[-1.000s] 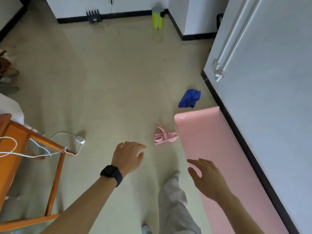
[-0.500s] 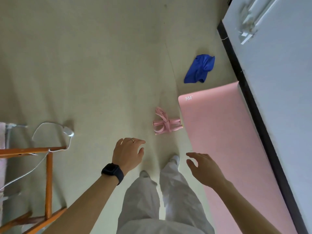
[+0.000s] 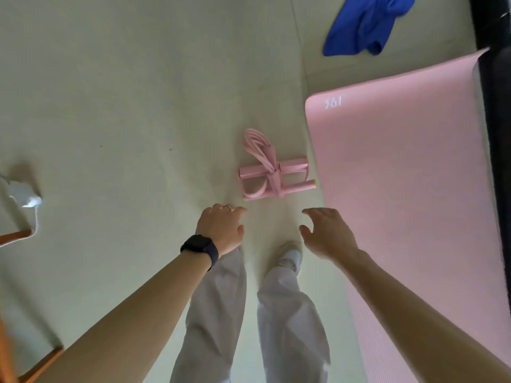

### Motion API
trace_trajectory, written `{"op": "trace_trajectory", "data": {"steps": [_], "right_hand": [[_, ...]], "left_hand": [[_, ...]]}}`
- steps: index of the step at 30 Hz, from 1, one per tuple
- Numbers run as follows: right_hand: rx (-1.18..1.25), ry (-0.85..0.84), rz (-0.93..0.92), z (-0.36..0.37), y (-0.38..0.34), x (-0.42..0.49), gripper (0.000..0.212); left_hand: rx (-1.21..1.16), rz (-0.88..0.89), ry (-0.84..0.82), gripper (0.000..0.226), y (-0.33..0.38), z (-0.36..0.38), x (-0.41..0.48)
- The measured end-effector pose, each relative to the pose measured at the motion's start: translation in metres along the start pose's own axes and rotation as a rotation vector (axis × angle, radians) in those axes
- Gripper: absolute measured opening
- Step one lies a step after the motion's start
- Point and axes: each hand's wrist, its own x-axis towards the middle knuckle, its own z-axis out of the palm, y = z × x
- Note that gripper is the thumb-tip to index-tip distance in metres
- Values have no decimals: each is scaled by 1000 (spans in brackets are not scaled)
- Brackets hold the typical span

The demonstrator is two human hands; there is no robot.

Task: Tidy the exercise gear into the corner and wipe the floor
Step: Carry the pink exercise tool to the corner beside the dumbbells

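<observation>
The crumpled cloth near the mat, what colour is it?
The cloth is bright blue; the head view shows it.

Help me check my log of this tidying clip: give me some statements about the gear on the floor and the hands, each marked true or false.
1. The pink mat lies unrolled on the floor. True.
2. The left hand grips the pink rope bundle. False: it holds nothing, and the bundle lies on the floor just ahead of it.
3. The blue cloth lies on the mat. False: it lies on the bare floor beyond the mat's end.
4. A dark watch sits on the left wrist. True.
5. The right hand is open and holds nothing. True.
</observation>
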Motion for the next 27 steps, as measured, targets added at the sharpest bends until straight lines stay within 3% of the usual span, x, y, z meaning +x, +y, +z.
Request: {"op": "trace_trajectory", "data": {"steps": [7, 10, 13, 16, 19, 27], "right_hand": [[-329, 31, -68, 89, 26, 179, 79], [-478, 63, -105, 118, 40, 234, 68], [-508, 174, -169, 145, 50, 258, 39], [-505, 197, -223, 153, 56, 251, 28], [-447, 147, -256, 146, 55, 224, 22], [-206, 89, -209, 90, 31, 63, 15]], "left_hand": [[61, 5, -29, 72, -24, 110, 154], [63, 8, 5, 68, -31, 151, 199], [29, -6, 43, 54, -38, 180, 220], [81, 34, 100, 38, -41, 186, 216], [90, 81, 106, 37, -37, 168, 189], [206, 211, 26, 45, -11, 35, 48]]}}
